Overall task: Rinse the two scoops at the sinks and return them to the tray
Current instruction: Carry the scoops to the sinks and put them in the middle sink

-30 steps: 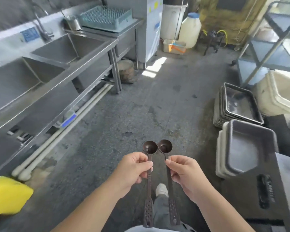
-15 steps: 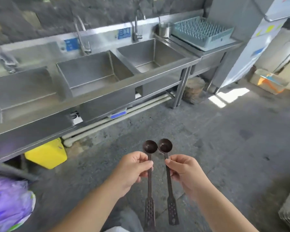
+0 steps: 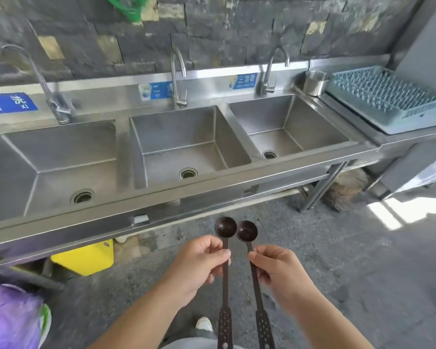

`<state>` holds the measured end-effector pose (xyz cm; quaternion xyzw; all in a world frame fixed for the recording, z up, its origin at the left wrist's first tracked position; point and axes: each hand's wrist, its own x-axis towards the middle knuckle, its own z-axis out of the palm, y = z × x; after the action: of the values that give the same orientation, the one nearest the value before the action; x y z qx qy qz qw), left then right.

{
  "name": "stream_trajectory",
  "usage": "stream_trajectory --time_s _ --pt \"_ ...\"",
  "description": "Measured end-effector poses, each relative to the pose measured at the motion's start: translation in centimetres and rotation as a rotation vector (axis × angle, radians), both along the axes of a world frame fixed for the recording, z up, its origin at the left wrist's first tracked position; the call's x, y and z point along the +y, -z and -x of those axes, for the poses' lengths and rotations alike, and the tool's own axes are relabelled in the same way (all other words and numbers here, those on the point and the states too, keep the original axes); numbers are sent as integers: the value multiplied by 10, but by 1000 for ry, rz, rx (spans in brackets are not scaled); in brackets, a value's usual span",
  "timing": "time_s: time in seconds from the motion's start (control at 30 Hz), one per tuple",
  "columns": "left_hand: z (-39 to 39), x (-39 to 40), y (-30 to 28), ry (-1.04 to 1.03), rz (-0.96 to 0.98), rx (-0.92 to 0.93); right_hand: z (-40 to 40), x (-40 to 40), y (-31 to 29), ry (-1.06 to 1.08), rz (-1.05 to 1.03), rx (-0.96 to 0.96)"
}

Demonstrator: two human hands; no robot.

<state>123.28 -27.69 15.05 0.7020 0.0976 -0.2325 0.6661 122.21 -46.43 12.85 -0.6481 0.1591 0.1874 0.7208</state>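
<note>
Your left hand and right hand each pinch one scoop — left scoop, right scoop — bowls toward the three sinks, perforated handles toward you, side by side.

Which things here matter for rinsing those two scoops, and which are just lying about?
For the job: left scoop in left hand; right scoop in right hand; middle sink; its tap.

Lying about: dish rack; metal cup; yellow bin.
</note>
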Motion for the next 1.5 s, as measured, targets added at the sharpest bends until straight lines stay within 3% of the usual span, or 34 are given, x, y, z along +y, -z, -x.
stream_trajectory --time_s 0.5,0.77,1.0,1.2,1.37,1.5 --pt "-227 34 15 -305 -62 95 -273 37 18 -223 -76 51" --pt "-359 32 24 -455 -158 139 -441 38 41 -365 -17 60" --pt "-431 50 55 -606 -139 229 -540 57 68 -445 70 150" --pt "-492 86 119 -692 -110 315 -594 86 127 -345 98 297" --pt "-539 114 215 -740 -10 474 -628 110 208 -263 186 351" --pt "-562 131 297 -686 -88 522 -653 122 287 -151 271 391"
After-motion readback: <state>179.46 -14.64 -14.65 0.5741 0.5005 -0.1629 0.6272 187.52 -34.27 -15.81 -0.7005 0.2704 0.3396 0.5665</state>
